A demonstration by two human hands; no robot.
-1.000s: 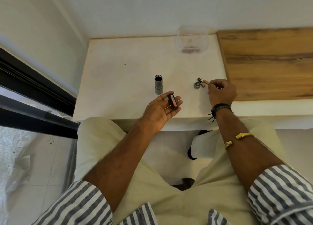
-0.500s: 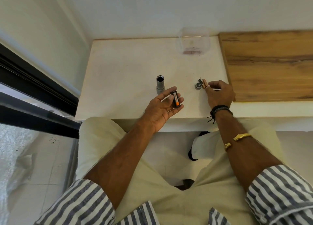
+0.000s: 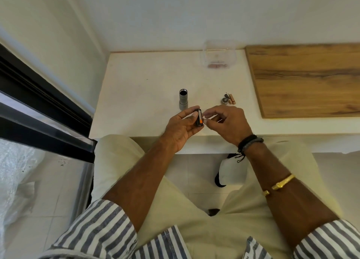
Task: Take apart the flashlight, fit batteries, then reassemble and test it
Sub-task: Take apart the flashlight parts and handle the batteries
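My left hand point(image 3: 183, 128) grips a black battery holder point(image 3: 198, 118) with an orange-marked cell in it, just above the table's front edge. My right hand point(image 3: 226, 122) has come up against the holder's right side. Its thumb and forefinger pinch a small battery there, which the fingers mostly hide. Just behind my left hand the grey flashlight body point(image 3: 183, 101) stands upright on the white table point(image 3: 144, 87), open end up. The dark tail cap point(image 3: 225, 100) and two copper-coloured batteries point(image 3: 232, 101) lie to the right of it.
A clear plastic box point(image 3: 219, 56) sits at the back of the table. A wooden board point(image 3: 303, 77) covers the right side. A black window frame point(image 3: 39, 106) runs along the left. My knees are under the table's front edge.
My right hand left the parts near the tail cap and moved left to meet the holder. My left hand closed its fingers round the holder and lifted it slightly.
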